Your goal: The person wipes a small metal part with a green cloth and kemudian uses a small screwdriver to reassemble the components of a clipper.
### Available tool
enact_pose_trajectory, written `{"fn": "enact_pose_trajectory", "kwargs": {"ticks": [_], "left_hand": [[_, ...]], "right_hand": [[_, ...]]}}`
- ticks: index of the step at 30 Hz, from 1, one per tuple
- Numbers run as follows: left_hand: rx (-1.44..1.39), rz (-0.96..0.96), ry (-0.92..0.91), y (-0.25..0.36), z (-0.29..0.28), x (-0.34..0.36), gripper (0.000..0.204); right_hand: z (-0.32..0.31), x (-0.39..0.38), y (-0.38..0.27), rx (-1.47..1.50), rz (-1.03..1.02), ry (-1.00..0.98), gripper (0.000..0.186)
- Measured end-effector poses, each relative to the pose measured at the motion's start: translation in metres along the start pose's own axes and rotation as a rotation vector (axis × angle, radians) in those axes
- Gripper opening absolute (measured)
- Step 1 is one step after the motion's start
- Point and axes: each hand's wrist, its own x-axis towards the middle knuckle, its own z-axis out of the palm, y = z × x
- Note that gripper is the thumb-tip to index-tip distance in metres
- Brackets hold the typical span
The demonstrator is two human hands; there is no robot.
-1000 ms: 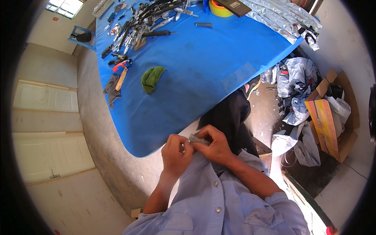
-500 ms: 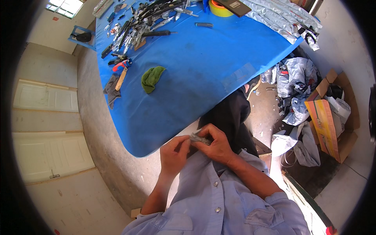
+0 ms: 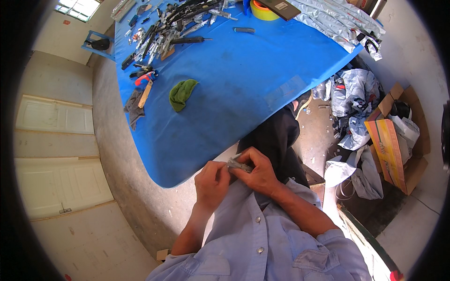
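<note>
In front of my shirt, just off the table's near edge, my right hand (image 3: 258, 174) grips a small grey metal part (image 3: 240, 166) between thumb and fingers. Its exact kind is too small to make out. My left hand (image 3: 211, 184) is closed, with thumb and fingertips pinched close by the left end of that part. Whatever lies in that pinch is hidden by the fingers. Beyond both hands lies the table with its blue cover (image 3: 211, 117). A crumpled green cloth (image 3: 182, 95) rests on it.
A pile of black and silver metal parts (image 3: 173, 33) covers the far left of the table. Nearby are a red-and-blue tool (image 3: 146, 78) and a grey rag (image 3: 134, 105). Yellow tape (image 3: 263, 11) sits far back. An open carton (image 3: 389, 150) and silvery wrapping (image 3: 356, 93) lie right.
My left hand has shifted slightly to the right, and its wrist has turned a little. The right hand keeps its grip on the metal part almost unmoved.
</note>
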Motion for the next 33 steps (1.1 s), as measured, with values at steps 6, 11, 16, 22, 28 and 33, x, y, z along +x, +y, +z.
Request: {"fn": "enact_pose_trajectory", "kwargs": {"ticks": [6,11,16,22,28,33], "left_hand": [[-0.019,-0.076,0.022,-0.006,0.007,-0.001,0.01],[-0.111,-0.217,0.06,-0.008,0.008,-0.011,0.01],[-0.004,-0.104,-0.009,-0.004,-0.003,-0.008,0.01],[0.325,-0.037,-0.174,-0.024,-0.017,-0.021,0.013],[0.43,-0.007,-0.222,-0.032,-0.022,-0.032,0.007],[0.28,0.039,-0.199,-0.019,-0.023,-0.027,0.021]], "right_hand": [[-0.002,-0.001,0.002,0.001,-0.013,-0.012,0.027],[-0.008,-0.001,-0.003,0.222,0.084,-0.031,0.027],[-0.014,0.002,-0.004,0.377,0.209,-0.092,0.023],[-0.021,0.002,-0.004,0.473,0.282,-0.156,0.024],[-0.022,0.002,0.001,0.553,0.308,-0.152,0.028],[-0.024,0.002,0.001,0.589,0.304,-0.154,0.029]]}}
